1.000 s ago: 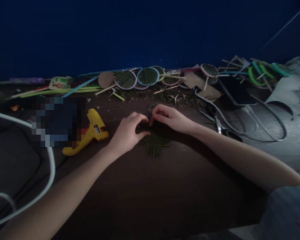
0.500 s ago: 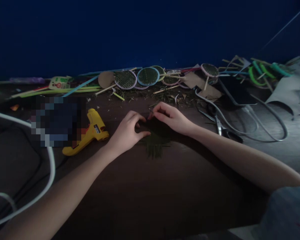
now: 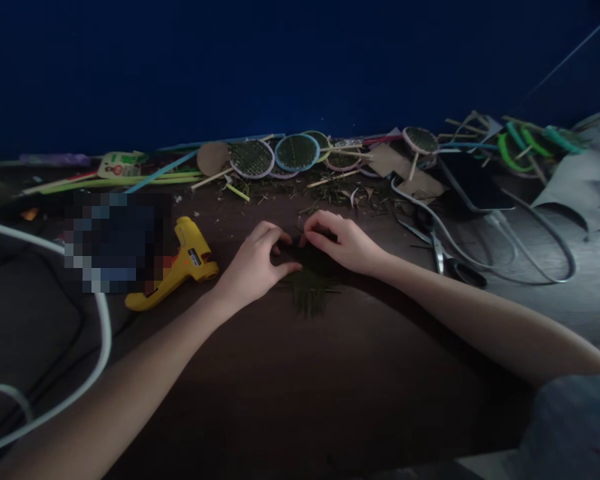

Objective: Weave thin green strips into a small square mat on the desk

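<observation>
A small woven mat of dark green leaf strips (image 3: 313, 287) lies on the table, its loose ends fanning toward me. My left hand (image 3: 260, 259) rests at its left side, thumb and fingers spread apart against the mat. Over the mat's far edge, my right hand (image 3: 344, 241) has thumb and forefinger pinched together, apparently on a thin leaf strip that barely shows. Shadow hides much of the weave between the hands.
A yellow glue gun (image 3: 187, 263) lies left of my left hand, beside a blurred-out object. Scissors (image 3: 437, 250), a phone (image 3: 475, 183) and a looped cable are at right. Round mesh pieces (image 3: 297, 152), sticks and green scraps line the back. A white cable (image 3: 105, 327) curves at left.
My right hand has shifted slightly, its fingertips lowering toward the mat's far edge. The left hand stays in place.
</observation>
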{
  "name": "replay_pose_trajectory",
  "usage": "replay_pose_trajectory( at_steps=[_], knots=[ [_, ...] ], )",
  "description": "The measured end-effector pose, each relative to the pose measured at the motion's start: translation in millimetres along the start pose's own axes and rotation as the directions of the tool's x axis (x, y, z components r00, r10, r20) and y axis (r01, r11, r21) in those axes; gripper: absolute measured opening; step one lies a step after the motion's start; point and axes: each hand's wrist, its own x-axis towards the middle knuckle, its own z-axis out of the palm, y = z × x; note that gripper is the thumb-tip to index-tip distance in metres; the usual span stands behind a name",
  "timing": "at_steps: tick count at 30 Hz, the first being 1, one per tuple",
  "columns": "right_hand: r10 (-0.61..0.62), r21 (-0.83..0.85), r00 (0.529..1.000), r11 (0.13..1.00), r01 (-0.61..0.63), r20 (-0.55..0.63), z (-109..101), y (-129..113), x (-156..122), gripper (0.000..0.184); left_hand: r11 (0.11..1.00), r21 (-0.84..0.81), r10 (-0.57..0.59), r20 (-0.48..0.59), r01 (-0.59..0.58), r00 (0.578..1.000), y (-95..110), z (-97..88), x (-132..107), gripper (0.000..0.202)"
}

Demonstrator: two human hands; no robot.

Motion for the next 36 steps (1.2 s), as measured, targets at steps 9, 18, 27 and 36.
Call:
replay_pose_trajectory(
  at_steps=[9,18,27,36],
  knots=[
    [-0.015,-0.04,1.0,0.999,0.015,0.009,0.7,4.9,0.4,0.009,1.0,-0.006,-0.01,-0.001,0.01,1.0,0.0,0.1,-0.4,0.03],
    [-0.015,0.042,1.0,0.999,0.014,0.006,-2.4,0.6,-1.7,0.01,1.0,-0.022,-0.012,-0.002,0.012,1.0,-1.3,0.8,-0.1,0.032],
    [0.015,0.2,0.998,0.98,-0.004,-0.056,-2.2,-1.5,-3.4,0.012,1.0,-0.03,0.004,-0.01,-0.004,1.0,0.4,1.9,-1.0,0.037],
    [0.021,0.31,0.999,0.951,-0.01,-0.031,-2.6,-1.2,-4.9,0.012,0.996,-0.084,0.027,0.025,-0.025,0.999,-2.8,2.9,-0.2,0.019]
  ],
)
